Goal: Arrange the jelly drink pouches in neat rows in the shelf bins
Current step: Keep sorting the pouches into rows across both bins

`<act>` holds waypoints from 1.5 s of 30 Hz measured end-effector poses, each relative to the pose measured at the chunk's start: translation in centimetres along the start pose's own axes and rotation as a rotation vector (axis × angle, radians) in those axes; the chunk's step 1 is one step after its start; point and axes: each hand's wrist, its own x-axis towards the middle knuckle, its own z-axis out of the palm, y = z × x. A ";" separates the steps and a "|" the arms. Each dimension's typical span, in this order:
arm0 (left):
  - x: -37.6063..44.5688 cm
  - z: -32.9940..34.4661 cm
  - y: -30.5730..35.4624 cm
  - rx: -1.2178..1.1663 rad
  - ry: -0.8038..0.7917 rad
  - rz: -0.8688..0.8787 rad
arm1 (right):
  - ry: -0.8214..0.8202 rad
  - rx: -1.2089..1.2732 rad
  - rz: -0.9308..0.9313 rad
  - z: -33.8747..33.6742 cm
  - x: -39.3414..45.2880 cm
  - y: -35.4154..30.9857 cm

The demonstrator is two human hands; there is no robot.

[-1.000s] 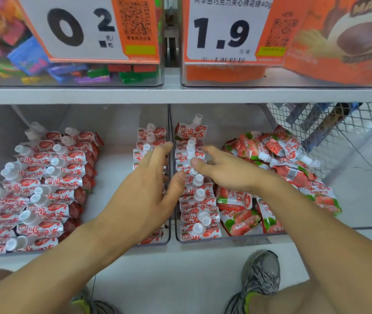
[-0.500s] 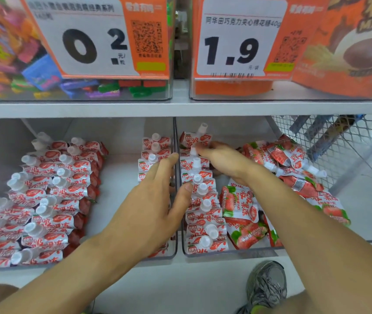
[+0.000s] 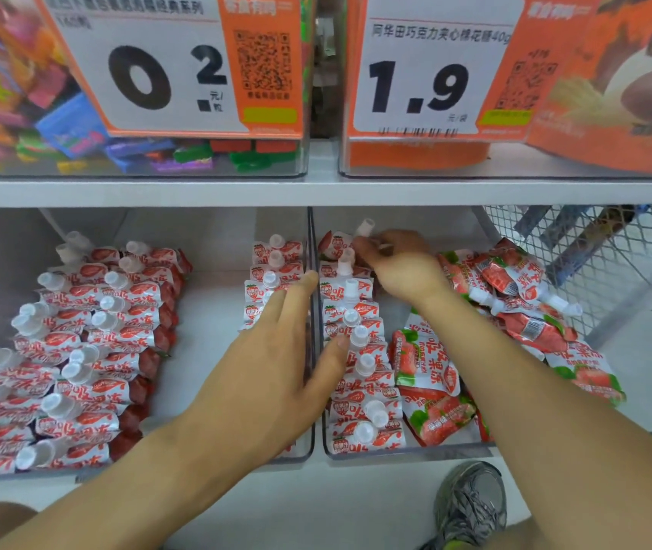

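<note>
light: bright, even, soft shadows | blur: slight motion softness | edges: wide-angle bending

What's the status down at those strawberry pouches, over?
Left hand open, straddling the clear bin divider. Right hand fingers closed on the rearmost white-capped red-and-white jelly pouch. Loose heap of strawberry pouches at right, unsorted.

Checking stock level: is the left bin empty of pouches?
No, the left bin holds rows of pouches along its left side and another row by the divider.
</note>
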 end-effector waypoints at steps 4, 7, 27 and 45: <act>-0.2 0.0 -0.3 0.022 -0.015 0.010 | 0.170 -0.207 -0.252 0.1 0.5 -0.5; -0.3 0.1 -0.4 0.035 -0.012 0.008 | 0.112 -0.355 -0.269 0.3 1.2 -1.3; -0.1 0.3 -0.3 0.033 -0.014 -0.009 | -0.105 -0.225 0.005 -1.8 0.6 -0.7; -0.1 0.0 0.2 0.028 -0.007 0.000 | -0.424 -0.021 0.230 -1.7 -0.3 -1.1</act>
